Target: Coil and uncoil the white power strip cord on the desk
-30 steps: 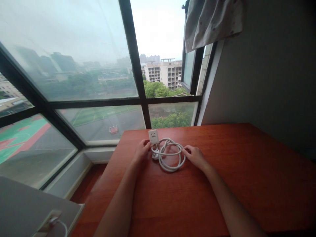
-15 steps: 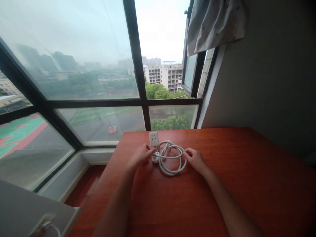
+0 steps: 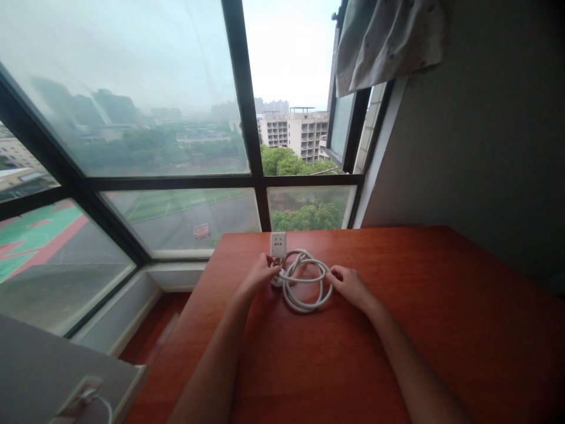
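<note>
Cable (image 3: 304,281), pale and wound into loose, crossing loops, lies near the far edge of a reddish-brown wooden table (image 3: 318,365), about midway between our two hands. At the coil's left side a white socket block (image 3: 278,245) faces us, its slots visible; just below it is a white plug (image 3: 277,281), partly covered by our fingers.

Our left hand (image 3: 259,274) reaches in from the left, thumb and fingers bent at the plug and the cord beneath the block; we cannot tell whether they are closed on either. Our right hand (image 3: 348,281) pinches the coil's right side between thumb and fingertips.

We judge the step in hand to be steadying and arranging the loops from both sides. The next move seems to call for a sure hold at the left and hands working together, so the strands do not slip or spread.

Beyond the table stand dark-framed windows (image 3: 176,183), overlooking trees and pale buildings (image 3: 304,132). A curtain (image 3: 388,44) hangs at upper right, before a shadowed wall (image 3: 468,147).
</note>
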### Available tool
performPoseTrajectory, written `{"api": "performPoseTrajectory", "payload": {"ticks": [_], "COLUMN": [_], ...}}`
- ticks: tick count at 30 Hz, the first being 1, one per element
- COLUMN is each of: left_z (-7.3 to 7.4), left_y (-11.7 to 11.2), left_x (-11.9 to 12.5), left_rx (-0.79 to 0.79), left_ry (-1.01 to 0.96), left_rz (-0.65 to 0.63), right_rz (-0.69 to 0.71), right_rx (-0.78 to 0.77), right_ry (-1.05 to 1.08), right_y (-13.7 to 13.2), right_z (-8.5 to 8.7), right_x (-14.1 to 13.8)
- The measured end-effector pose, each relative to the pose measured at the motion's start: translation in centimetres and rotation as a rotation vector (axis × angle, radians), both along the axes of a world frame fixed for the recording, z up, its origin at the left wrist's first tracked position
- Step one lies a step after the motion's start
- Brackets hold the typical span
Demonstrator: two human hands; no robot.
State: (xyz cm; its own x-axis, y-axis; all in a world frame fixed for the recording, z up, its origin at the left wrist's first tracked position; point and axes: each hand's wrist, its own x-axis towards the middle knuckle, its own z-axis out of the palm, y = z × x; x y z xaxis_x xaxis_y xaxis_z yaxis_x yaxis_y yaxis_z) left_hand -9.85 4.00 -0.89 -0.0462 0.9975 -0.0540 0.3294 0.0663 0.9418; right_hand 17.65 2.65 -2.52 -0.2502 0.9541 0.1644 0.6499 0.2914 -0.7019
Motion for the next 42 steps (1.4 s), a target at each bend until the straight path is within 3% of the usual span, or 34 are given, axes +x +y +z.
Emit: {"api": "performPoseTrajectory", "payload": {"ticks": [4,8,12,16,19,24,27,30,35,42], "left_z": [0.1,0.7,1.5,2.0,2.2,2.4,2.2,1.8,1.4,1.0], "left_y": [0.0,-0.2,-0.6,-0.8,-1.1,-1.7,-2.0,-2.1,-2.2,-2.0], "left_x": [0.5,1.3,1.8,2.0,2.1,2.2,1.8,1.4,1.1,0.5], "left_rx": [-0.043,-0.057,-0.065,-0.092,-0.091,-0.119,-0.128,-0.123,-0.155,-0.146], "left_ry": [-0.140,-0.364,-0.569,-0.622,-0.640,-0.627,-0.620,-0.740,-0.888,-0.909], "left_rz": [0.034,0.029,-0.126,-0.252,-0.313,-0.394,-0.422,-0.493,-0.572,-0.569], "right_rz": [-0.007,-0.103,-0.150,-0.140,-0.155,-0.142,-0.182,-0.163,0.132,0.108], "right_rx": [-0.011,0.023,0.194,0.275,0.221,-0.022,0.167,0.375,0.454,0.466], "right_ry": [0.017,0.110,0.132,0.140,0.195,0.304,0.249,0.251,0.156,0.132], "right_y": [0.1,0.3,0.6,1.7,3.0,4.5,3.7,1.6,-1.6,-1.8], "right_z": [-0.1,-0.5,0.0,1.3,1.6,1.1,1.8,3.4,5.1,4.4], "right_x": [0.0,-0.4,-1.3,-2.3,-3.0,-4.0,-4.4,-5.0,-6.7,-7.8]}}
